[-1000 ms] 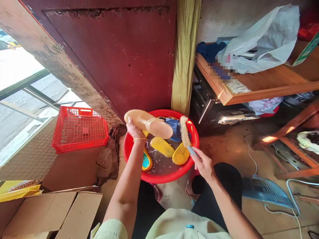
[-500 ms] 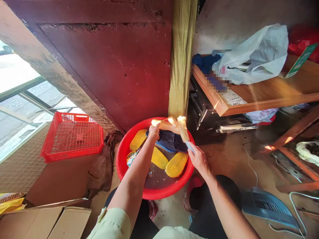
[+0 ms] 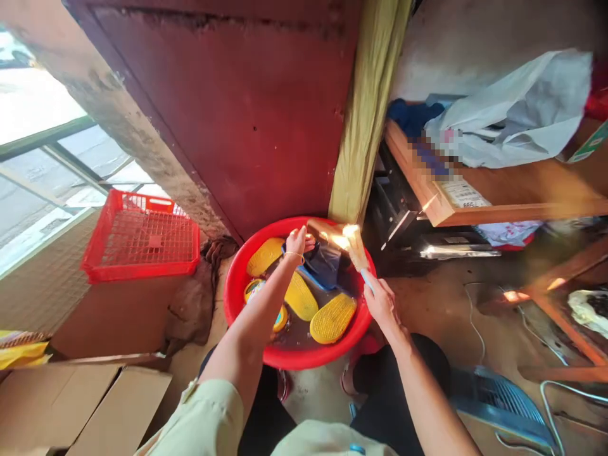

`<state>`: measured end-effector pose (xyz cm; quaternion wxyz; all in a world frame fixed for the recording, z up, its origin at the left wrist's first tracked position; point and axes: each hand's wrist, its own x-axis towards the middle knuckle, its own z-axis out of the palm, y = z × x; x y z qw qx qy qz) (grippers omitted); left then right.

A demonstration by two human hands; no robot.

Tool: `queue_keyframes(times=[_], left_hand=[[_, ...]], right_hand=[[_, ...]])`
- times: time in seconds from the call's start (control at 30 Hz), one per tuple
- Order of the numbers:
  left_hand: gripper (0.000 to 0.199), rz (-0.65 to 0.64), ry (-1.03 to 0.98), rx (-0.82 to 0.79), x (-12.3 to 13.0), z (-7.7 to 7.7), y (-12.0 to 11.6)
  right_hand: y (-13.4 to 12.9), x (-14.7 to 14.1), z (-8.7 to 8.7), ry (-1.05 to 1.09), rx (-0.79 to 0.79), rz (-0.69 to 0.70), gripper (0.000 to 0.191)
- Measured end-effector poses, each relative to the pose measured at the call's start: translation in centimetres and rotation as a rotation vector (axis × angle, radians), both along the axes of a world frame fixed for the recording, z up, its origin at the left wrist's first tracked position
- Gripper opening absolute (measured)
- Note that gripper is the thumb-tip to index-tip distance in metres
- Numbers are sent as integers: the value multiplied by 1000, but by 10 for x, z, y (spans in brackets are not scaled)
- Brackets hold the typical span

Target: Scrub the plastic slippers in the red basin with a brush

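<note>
My left hand (image 3: 298,243) is closed on the near end of a slipper (image 3: 325,229), which is blurred and partly washed out by sunlight. My right hand (image 3: 380,296) grips the blue handle of a scrubbing brush (image 3: 357,248), its pale bristle head by the slipper's far end. Below both hands is a red basin (image 3: 300,360) holding murky water. Several yellow-soled slippers lie in it, sole up, among them a yellow slipper (image 3: 333,318) near the front right. A dark blue slipper (image 3: 323,263) sits behind them, partly hidden by my left hand.
A red plastic crate (image 3: 152,244) stands at the left beside a dark cloth (image 3: 190,310). Cardboard (image 3: 80,405) lies at lower left. To the right are a wooden table (image 3: 532,196) with a white bag (image 3: 527,114) and a blue slatted object (image 3: 503,399) on the floor.
The slipper in my left hand has turned and looks darker and narrower. The brush stays close to its far end. A yellow-rimmed piece shows more beside my left forearm. The camera view has shifted.
</note>
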<state>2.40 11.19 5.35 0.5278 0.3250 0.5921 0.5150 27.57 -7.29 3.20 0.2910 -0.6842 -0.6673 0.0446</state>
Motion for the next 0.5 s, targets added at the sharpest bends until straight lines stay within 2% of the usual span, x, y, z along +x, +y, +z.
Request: queue_keyframes(times=[0.07,0.13,0.2,0.23,0.3,0.37,0.43,0.5], left_hand=[[50,31,-51,129,-32,-3,-27],[39,88,83,169,-69,-10,-64],[26,177,257,69,-97,-21,-104],[23,155,290,-17,-105,-27,-123],[20,-18,261,-199,-109,-42,-153],[17,-177,264,-270,-103,-56,-171],[12,-160,425,-215,-95,-66,-178],[7,-18,622,-91,-94,-70,-177]], right_hand=[[-14,-9,1,52,15,85,48],[-29,-26,-1,93,-11,225,48],[-43,-48,-5,88,-93,351,48],[-49,-59,-7,61,-148,391,48],[-57,-79,-12,-44,-265,415,47],[-59,-92,-17,-176,-359,374,46],[-59,-97,-21,-264,-410,328,46],[-59,-97,-26,-288,-429,316,46]])
